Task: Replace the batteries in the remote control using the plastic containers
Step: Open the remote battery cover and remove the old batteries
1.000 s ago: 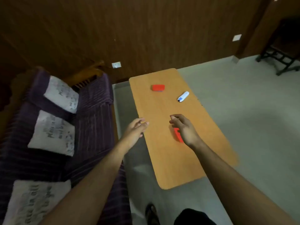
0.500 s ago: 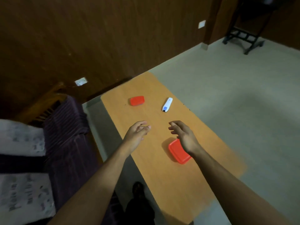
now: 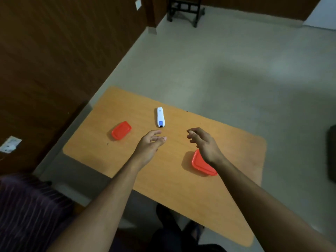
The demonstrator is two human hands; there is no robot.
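Observation:
A white remote control [image 3: 160,117] with a blue patch lies on the orange table [image 3: 174,190], toward its far side. A small red plastic container [image 3: 121,130] sits to the left of the remote. A second red container [image 3: 201,164] lies nearer me on the right, partly covered by my right wrist. My left hand [image 3: 151,142] hovers over the table just short of the remote, fingers loosely curled and holding nothing. My right hand [image 3: 203,141] floats above the second container, fingers apart and empty.
A dark wood-panelled wall runs along the left with a white socket [image 3: 10,144]. A striped purple sofa [image 3: 27,211] is at the lower left. A black stand [image 3: 185,10] is on the grey floor far off. A dark object [image 3: 331,153] is at the right edge.
The view has swung right, so the table now lies square before me. Both hands have moved forward a little toward the remote. Neither has taken hold of anything.

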